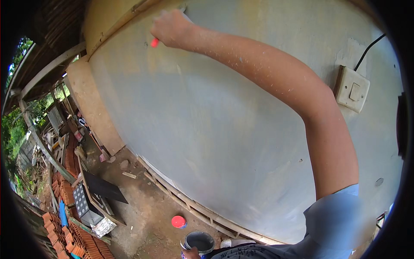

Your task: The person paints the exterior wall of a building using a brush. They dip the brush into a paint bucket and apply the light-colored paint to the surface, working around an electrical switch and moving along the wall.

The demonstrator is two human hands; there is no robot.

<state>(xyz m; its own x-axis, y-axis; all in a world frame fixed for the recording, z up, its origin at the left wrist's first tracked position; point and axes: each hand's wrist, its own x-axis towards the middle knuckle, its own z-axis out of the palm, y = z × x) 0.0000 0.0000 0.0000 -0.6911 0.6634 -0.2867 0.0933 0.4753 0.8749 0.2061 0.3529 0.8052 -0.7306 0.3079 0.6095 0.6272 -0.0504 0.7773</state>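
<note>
My right arm stretches up across a grey, patchily coated wall (207, 121). Near the wall's top, my right hand (172, 28) is closed round a red-handled tool (155, 42). The red end sticks out below the fist, and a bit of its greyish flat end shows above. At the lower edge my left hand (191, 253) is mostly cut off, next to a dark bucket (188, 237) with grey paste in it. A pale curved piece (183, 245) shows beside that hand; whether the fingers hold it or the bucket, I cannot make out.
A light switch (352, 90) with a black cable juts from the wall at right. A red-topped tub (178, 222) stands on the dirt floor. Bamboo poles (194, 212) run along the wall's foot. Stacked roof tiles (64, 235) and a dark board (103, 187) lie at left.
</note>
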